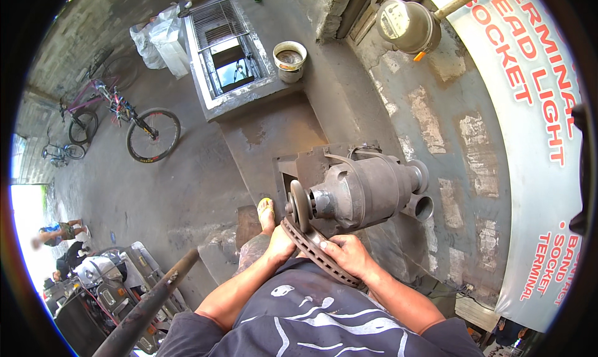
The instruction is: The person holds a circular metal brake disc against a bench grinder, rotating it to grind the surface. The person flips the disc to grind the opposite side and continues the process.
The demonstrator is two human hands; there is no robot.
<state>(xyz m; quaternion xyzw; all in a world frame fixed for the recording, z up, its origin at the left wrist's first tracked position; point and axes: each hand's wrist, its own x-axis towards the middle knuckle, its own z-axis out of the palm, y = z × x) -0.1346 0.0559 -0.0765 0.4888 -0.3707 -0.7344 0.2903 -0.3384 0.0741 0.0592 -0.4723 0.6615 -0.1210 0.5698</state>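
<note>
Bucket (289, 66), pale, holds brownish contents (289, 56), kind unclear; both hands (346, 255) clamped on slotted metal disc (321, 258) beside wheel (301, 201).

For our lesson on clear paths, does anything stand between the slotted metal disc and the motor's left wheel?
Nothing visible does: the left wheel and metal disc overlap in view, though contact is unclear.

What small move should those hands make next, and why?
Perhaps turn the vented disc slightly: the left hand and right hand grip it on either side, and the wheel sits right at its far face, though whether they touch is unclear.
</note>
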